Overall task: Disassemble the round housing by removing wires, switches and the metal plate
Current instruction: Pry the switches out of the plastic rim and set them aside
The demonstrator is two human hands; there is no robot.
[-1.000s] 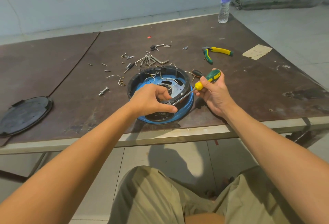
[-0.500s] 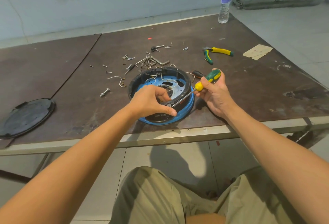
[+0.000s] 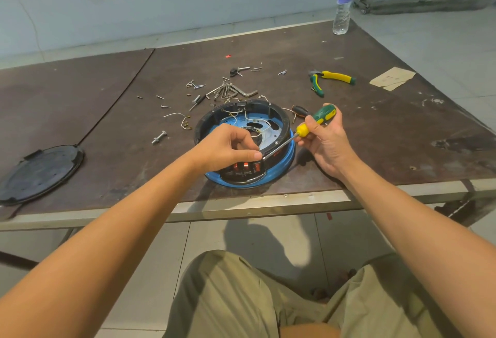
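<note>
The round housing, black with a blue base ring, lies near the table's front edge. Inside it I see a silver metal plate and thin white wires. Red switches show in its near wall. My left hand rests on the near rim, fingers curled and thumb pressed on the rim by the screwdriver tip. My right hand grips a green-and-yellow screwdriver whose shaft runs down-left to the rim.
Loose screws, hex keys and a bolt lie behind and left of the housing. Green-yellow pliers, a paper scrap and a water bottle are at the back right. A black round lid lies far left.
Both hands stay almost in place; the screwdriver handle has tipped slightly upward and my left thumb has shifted a little along the rim.
</note>
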